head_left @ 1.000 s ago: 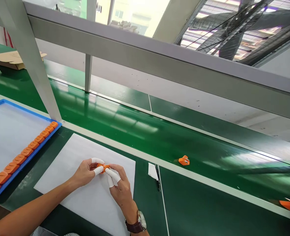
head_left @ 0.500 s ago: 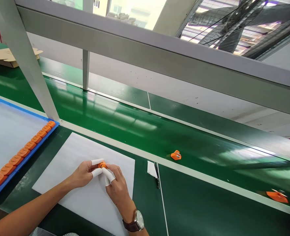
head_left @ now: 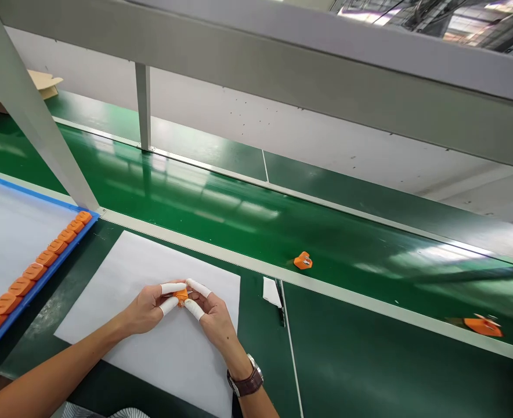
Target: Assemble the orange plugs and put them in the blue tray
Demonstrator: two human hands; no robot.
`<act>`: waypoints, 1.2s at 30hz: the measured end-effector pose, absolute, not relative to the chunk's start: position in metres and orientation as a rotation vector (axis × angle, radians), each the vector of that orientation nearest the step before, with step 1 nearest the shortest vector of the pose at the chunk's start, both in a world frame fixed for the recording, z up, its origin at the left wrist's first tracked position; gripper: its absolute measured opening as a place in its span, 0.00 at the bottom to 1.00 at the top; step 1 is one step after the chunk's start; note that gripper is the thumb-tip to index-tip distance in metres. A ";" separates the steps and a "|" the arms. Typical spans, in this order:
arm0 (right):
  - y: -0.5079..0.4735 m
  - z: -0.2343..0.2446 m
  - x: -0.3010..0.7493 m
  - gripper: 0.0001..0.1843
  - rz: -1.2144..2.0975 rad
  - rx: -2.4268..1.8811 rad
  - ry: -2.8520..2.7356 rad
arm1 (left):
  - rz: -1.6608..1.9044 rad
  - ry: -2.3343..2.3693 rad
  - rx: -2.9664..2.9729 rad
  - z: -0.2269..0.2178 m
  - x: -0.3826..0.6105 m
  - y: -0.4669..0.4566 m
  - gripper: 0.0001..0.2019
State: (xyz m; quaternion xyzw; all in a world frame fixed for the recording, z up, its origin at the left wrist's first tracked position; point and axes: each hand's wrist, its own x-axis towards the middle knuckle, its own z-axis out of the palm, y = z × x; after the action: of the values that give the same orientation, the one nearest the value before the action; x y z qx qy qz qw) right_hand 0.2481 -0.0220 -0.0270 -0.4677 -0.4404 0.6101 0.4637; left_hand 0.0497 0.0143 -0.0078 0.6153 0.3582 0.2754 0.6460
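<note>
Above the white sheet (head_left: pixel 152 360) on the dark green bench, both my hands pinch one small orange plastic part (head_left: pixel 180 296). My left hand (head_left: pixel 145 307) grips it from the left, with white finger cots on thumb and forefinger. From the right, my right hand (head_left: pixel 213 316) holds it the same way, also in white finger cots, a watch (head_left: pixel 250 377) on the wrist. The fingers hide much of the part. Several similar orange parts (head_left: pixel 34 271) stand in a row along the right edge of the blue-rimmed tray (head_left: pixel 43 281) at left.
A green conveyor belt (head_left: pixel 221 209) runs behind the bench, carrying two orange parts, one near the middle (head_left: pixel 303 260) and one at right (head_left: pixel 483 325). A white scrap (head_left: pixel 272 291) lies right of the sheet. A grey metal post (head_left: pixel 43 110) and crossbar (head_left: pixel 256 69) cross the view.
My right hand has rolled around the orange part, its forefinger now at the far side and thumb near. The left hand keeps its pinch. The camera view has tipped downward.
</note>
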 end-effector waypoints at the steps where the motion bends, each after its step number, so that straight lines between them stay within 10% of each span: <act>1: -0.021 -0.026 0.247 0.23 1.488 -1.147 -1.105 | 0.627 0.809 1.419 -0.009 0.050 0.014 0.21; 21: -0.025 -0.036 0.237 0.25 1.298 -1.165 -1.205 | 0.683 1.001 1.411 -0.023 0.057 0.012 0.18; 28: 0.014 -0.018 0.323 0.27 0.368 -1.645 -1.549 | 0.680 1.013 1.339 -0.027 0.053 0.014 0.18; 36: 0.072 0.001 0.431 0.33 0.201 -1.957 -1.357 | 0.694 0.995 1.324 -0.021 0.055 0.013 0.18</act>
State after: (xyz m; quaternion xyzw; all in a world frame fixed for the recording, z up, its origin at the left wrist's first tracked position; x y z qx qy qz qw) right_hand 0.4306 0.0721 0.0009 -0.7618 -0.5282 0.0782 0.3669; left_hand 0.0550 0.0130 -0.0212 0.5766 0.4332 0.3024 0.6232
